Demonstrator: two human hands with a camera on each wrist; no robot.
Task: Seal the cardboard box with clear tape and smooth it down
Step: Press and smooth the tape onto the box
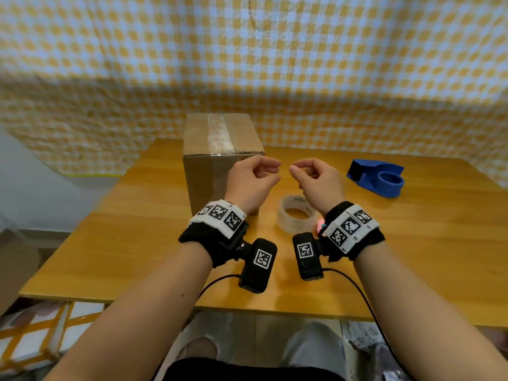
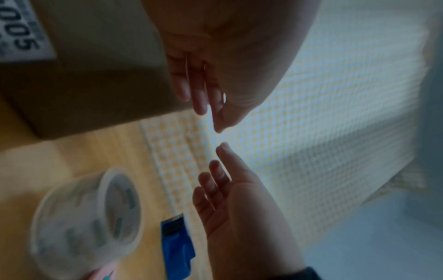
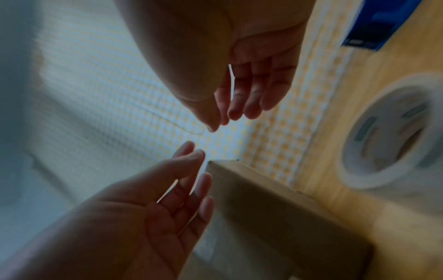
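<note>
A brown cardboard box [image 1: 220, 149] stands at the back left of the wooden table [image 1: 132, 229], with a strip of clear tape [image 1: 220, 136] along its top seam. A roll of clear tape [image 1: 295, 217] lies flat on the table, just right of the box. Both hands hover above the table, fingertips almost facing each other. My left hand [image 1: 264, 167] is in front of the box's right side, fingers loosely curled, holding nothing. My right hand [image 1: 302, 171] is above the roll, also relaxed and empty. The wrist views show the left hand [image 2: 210, 106] and right hand [image 3: 235, 109] with slack fingers.
A blue tape dispenser [image 1: 379, 178] sits on the table at the right. A yellow checked cloth [image 1: 275, 64] hangs behind the table. Bare wood lies in front of the box and to the right of the roll.
</note>
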